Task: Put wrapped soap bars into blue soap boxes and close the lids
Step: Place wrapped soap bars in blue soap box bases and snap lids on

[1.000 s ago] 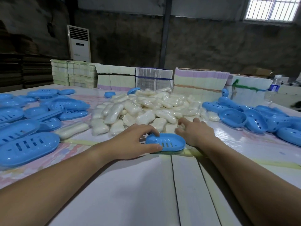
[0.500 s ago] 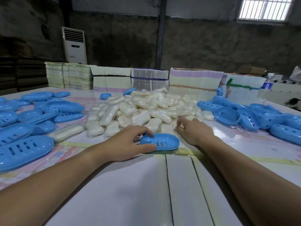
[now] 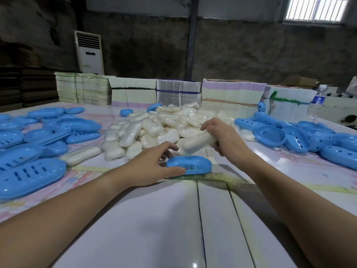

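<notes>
Right hand: the right hand [image 3: 226, 136] had lifted off the counter [image 3: 144, 219], where it lay flat a second earlier, and now gripped a wrapped soap bar [image 3: 199, 141], fingers curled over the top and thumb underneath.
Soap bar: it was held clear of the counter, tilted with its free end dipping toward the blue soap box [image 3: 190, 165], just above and behind that box and not yet in it.
Left hand: the left hand [image 3: 152, 163] was in the same place as before, thumb pressed along the near edge of the box and fingers arched over its far left end, steadying it without fully closing around it.
Soap box: it sat on the counter between the two hands, slotted face visible; whether it lay open side up I could not tell.
Supply: the pile of wrapped bars [image 3: 158, 128] lay just behind the hands; loose blue halves [image 3: 270, 135] sat to the right and more blue pieces [image 3: 29, 175] to the left.
Meaning: the pick was done, so the step in hand looked like seating the bar in the box; the lid was yet to be fitted.
Risk: the slippery wrap could let the bar slide in the grip during placement.
</notes>
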`<action>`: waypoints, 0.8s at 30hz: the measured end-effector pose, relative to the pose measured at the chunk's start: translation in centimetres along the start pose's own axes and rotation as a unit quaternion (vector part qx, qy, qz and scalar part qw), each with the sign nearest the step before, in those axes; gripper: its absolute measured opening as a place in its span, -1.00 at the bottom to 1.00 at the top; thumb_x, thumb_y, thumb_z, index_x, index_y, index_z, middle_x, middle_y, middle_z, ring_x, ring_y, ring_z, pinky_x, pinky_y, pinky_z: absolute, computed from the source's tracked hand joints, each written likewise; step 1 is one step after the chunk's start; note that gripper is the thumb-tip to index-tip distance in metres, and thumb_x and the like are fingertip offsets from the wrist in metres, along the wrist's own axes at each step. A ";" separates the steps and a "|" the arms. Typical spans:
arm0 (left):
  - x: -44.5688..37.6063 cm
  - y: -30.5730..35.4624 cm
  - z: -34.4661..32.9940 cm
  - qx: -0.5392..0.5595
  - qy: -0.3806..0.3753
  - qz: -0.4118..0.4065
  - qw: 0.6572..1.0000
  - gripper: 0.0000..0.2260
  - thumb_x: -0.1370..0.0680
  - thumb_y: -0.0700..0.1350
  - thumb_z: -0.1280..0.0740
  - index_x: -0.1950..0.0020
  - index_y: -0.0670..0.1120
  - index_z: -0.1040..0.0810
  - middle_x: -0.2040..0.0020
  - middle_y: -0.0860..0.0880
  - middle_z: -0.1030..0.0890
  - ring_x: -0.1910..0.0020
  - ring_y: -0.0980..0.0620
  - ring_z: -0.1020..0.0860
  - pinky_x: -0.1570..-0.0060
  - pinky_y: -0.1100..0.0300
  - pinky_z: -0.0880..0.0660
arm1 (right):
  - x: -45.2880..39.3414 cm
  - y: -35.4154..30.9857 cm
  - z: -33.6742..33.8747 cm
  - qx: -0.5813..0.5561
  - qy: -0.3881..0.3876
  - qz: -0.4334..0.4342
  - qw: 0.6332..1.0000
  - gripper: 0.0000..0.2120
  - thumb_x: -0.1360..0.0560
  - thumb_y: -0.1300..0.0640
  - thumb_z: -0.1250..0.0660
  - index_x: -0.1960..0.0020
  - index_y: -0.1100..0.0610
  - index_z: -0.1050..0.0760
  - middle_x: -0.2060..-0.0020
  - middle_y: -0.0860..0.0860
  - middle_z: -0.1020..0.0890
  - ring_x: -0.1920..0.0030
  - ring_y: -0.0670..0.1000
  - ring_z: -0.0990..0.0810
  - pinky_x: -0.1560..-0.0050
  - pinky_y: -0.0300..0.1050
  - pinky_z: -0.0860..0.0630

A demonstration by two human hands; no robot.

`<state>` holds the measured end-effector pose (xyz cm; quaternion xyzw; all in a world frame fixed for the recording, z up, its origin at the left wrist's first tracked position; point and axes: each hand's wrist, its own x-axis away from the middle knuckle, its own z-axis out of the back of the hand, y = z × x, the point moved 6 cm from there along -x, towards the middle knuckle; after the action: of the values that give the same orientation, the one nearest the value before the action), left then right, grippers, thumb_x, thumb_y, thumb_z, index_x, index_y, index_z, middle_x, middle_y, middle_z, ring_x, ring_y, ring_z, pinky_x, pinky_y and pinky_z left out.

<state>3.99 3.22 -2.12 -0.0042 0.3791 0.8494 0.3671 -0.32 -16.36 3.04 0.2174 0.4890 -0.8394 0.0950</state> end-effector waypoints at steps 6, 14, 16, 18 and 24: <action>-0.1 -0.2 0.1 0.011 0.006 0.007 1.000 -0.38 -0.21 0.41 -0.42 -0.23 0.27 -0.45 -0.01 0.24 -0.57 -0.02 0.37 -0.53 -0.06 0.40 -0.50 | 0.9 -0.6 -3.4 0.162 -0.136 0.052 0.976 -0.81 -0.41 -0.12 -0.18 -0.01 -0.22 -0.43 0.34 -0.11 -0.51 0.28 -0.16 -0.43 0.24 -0.15 -0.36; -0.2 -0.4 0.7 -0.001 0.015 0.008 1.000 -0.72 -0.42 0.19 -0.51 -0.08 0.19 -0.57 0.00 0.24 -0.61 -0.05 0.25 -0.55 0.10 0.50 -0.43 | 1.0 -0.1 -3.5 0.226 -0.168 0.076 0.956 -0.72 -0.52 -0.06 -0.34 -0.21 -0.25 -0.42 -0.06 -0.15 -0.56 -0.05 -0.23 -0.46 0.12 -0.41 -0.33; -0.2 -0.5 0.8 -0.008 0.013 0.009 1.000 -0.74 -0.44 0.18 -0.51 -0.06 0.18 -0.58 -0.01 0.23 -0.61 -0.06 0.23 -0.55 0.08 0.49 -0.45 | 0.7 -0.1 -2.4 0.201 -0.146 0.061 0.967 -0.70 -0.48 -0.04 -0.39 -0.20 -0.19 -0.48 -0.03 -0.17 -0.57 -0.03 -0.20 -0.48 0.12 -0.42 -0.35; -0.1 -0.6 0.8 -0.009 0.011 0.013 1.000 -0.74 -0.43 0.19 -0.50 -0.06 0.19 -0.58 -0.01 0.24 -0.61 -0.04 0.26 -0.55 0.08 0.47 -0.46 | 0.6 0.4 -1.3 0.174 -0.153 0.035 0.972 -0.71 -0.45 0.04 -0.45 -0.16 -0.11 -0.56 0.01 -0.12 -0.60 0.04 -0.13 -0.52 0.13 -0.42 -0.41; -0.3 -0.6 0.7 0.003 0.023 0.010 1.000 -0.73 -0.40 0.17 -0.53 -0.04 0.17 -0.61 0.02 0.25 -0.62 -0.01 0.33 -0.54 0.03 0.42 -0.49 | 0.7 1.6 -1.0 0.161 -0.148 -0.012 0.976 -0.65 -0.38 0.09 -0.55 -0.15 -0.05 -0.61 0.05 -0.08 -0.65 0.05 -0.12 -0.57 0.12 -0.43 -0.46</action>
<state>4.80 3.74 -1.86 -0.0190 0.3898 0.8518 0.3494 -0.08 -16.26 1.06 0.0973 0.3308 -0.9310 0.1197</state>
